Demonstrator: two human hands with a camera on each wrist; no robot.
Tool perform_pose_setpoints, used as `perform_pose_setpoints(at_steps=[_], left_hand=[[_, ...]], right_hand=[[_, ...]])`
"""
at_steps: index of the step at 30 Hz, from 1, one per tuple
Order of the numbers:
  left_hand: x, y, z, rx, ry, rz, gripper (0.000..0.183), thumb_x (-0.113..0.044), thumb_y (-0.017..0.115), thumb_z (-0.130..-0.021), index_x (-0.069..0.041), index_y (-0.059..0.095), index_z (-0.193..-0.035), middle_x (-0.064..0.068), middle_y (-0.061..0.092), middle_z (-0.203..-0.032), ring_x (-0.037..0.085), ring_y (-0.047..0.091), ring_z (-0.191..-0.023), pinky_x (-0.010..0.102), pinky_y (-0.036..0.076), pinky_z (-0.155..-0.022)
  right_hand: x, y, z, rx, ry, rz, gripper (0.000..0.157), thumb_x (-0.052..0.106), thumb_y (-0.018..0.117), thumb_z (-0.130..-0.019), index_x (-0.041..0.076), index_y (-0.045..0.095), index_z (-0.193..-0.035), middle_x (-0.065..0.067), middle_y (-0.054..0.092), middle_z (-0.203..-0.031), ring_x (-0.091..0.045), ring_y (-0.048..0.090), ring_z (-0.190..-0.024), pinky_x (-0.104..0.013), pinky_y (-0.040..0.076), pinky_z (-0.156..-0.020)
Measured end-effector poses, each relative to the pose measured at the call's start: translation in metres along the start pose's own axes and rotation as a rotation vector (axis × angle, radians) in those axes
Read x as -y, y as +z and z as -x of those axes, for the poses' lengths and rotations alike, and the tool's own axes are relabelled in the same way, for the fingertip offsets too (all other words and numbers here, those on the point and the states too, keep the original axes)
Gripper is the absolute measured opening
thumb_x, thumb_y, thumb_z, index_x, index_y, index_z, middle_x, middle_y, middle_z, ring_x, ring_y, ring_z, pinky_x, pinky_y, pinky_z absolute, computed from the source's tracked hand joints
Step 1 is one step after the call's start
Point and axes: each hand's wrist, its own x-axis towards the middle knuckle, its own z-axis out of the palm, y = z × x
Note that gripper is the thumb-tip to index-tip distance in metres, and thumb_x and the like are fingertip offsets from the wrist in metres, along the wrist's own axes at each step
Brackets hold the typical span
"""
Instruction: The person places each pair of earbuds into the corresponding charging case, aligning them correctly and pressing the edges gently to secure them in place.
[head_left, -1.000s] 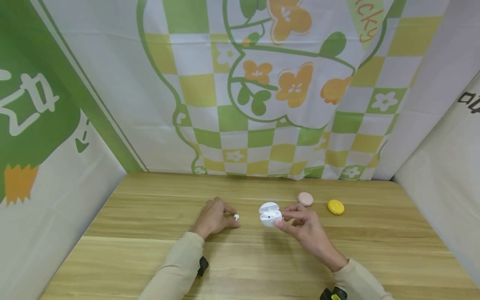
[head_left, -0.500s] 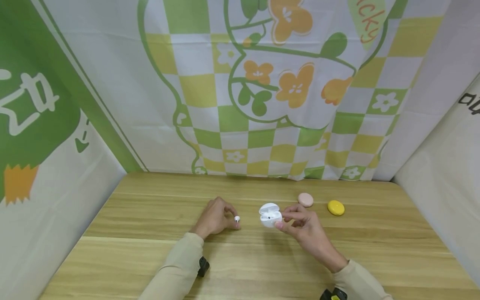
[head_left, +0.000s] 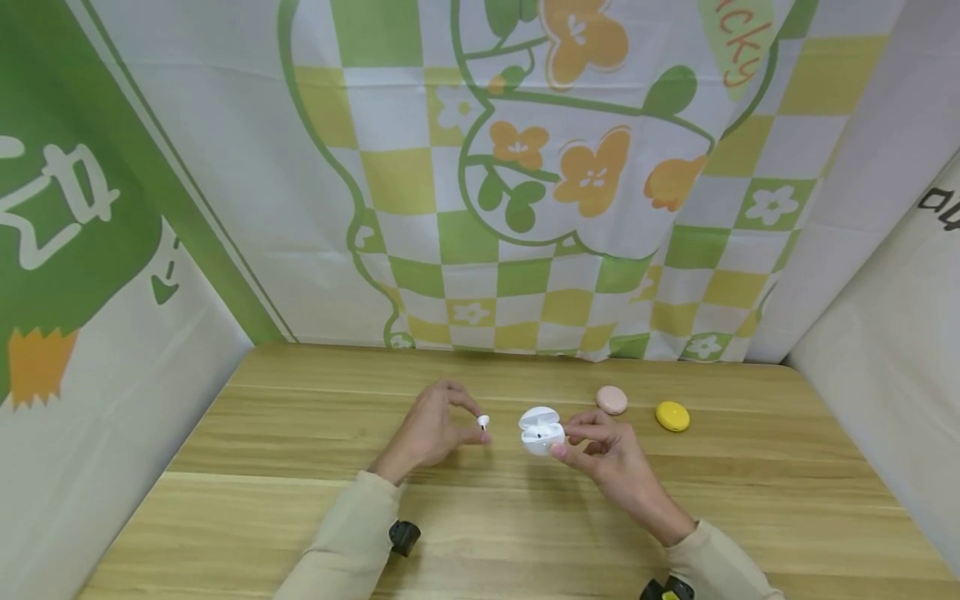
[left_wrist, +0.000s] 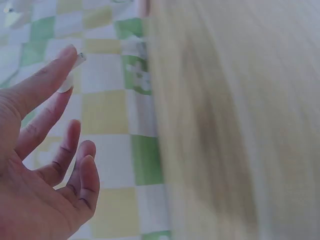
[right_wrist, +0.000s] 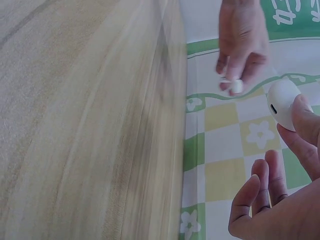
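Between thumb and forefinger my left hand (head_left: 435, 427) pinches a white wireless earbud (head_left: 483, 422), its stem pointing down in the head view. The left wrist view shows the same earbud (left_wrist: 66, 83) at the fingertips, the other fingers loosely bent. My right hand (head_left: 611, 454) holds a white earbud charging case (head_left: 542, 442) by its right side, with the lid flipped up. A small dark spot shows inside the case. In the right wrist view the case (right_wrist: 283, 104) sits between thumb and forefinger, a dark slot on its underside. A small gap separates earbud and case.
Behind my right hand a pink round case (head_left: 612, 400) lies on the wooden table (head_left: 300, 433), with a yellow round case (head_left: 672, 416) to its right. A patterned cloth (head_left: 517, 292) hangs along the table's back edge, and printed cloth walls stand at both sides.
My left hand has risen slightly and moved right toward the case, and the earbud has turned stem-down in its fingers. My right hand and the open case have hardly moved.
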Motion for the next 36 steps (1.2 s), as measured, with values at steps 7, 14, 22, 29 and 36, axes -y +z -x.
perform_pose_setpoints(at_steps=[7,14,22,29,36], left_hand=[[-0.026,-0.011,0.007,-0.051,0.144,0.062,0.022,-0.015,0.093,-0.073,-0.011,0.078,-0.089,0.003,0.061,-0.111,0.026,0.056,-0.109,0.053,0.049,-0.094],[-0.054,-0.01,0.012,-0.079,0.309,0.075,0.026,-0.017,0.093,-0.072,-0.01,0.079,-0.092,0.001,0.058,-0.11,0.021,0.054,-0.106,0.043,0.047,-0.092],[-0.07,0.001,0.012,-0.108,0.471,-0.061,0.028,-0.02,0.092,-0.073,-0.008,0.078,-0.094,0.005,0.058,-0.112,0.021,0.051,-0.105,0.04,0.046,-0.091],[-0.072,0.007,0.01,-0.133,0.519,-0.159,0.026,-0.024,0.091,-0.074,-0.009,0.079,-0.092,0.006,0.061,-0.111,0.021,0.052,-0.104,0.039,0.047,-0.09],[-0.072,0.009,0.01,-0.144,0.543,-0.202,0.027,-0.025,0.091,-0.072,-0.01,0.08,-0.092,0.005,0.061,-0.111,0.021,0.052,-0.103,0.039,0.047,-0.091]], right_hand=[[0.0,0.0,0.0,-0.002,0.001,-0.001,0.022,0.01,0.082,-0.086,0.003,0.079,-0.106,-0.01,0.064,-0.11,-0.024,0.055,-0.096,-0.026,0.049,-0.07],[0.0,0.002,-0.001,0.01,-0.027,0.009,0.025,0.008,0.082,-0.085,0.001,0.077,-0.108,-0.011,0.064,-0.109,-0.025,0.055,-0.097,-0.026,0.05,-0.071],[0.001,0.004,-0.001,0.027,-0.058,0.003,0.022,0.009,0.081,-0.086,0.003,0.079,-0.107,-0.01,0.064,-0.106,-0.027,0.055,-0.096,-0.027,0.05,-0.069],[0.001,0.005,-0.001,0.036,-0.086,-0.001,0.022,0.008,0.081,-0.086,0.003,0.079,-0.107,-0.01,0.064,-0.106,-0.033,0.056,-0.096,-0.028,0.05,-0.068],[0.001,0.005,-0.002,0.044,-0.09,0.008,0.022,0.009,0.081,-0.086,0.002,0.078,-0.107,-0.009,0.064,-0.106,-0.033,0.055,-0.098,-0.029,0.05,-0.07]])
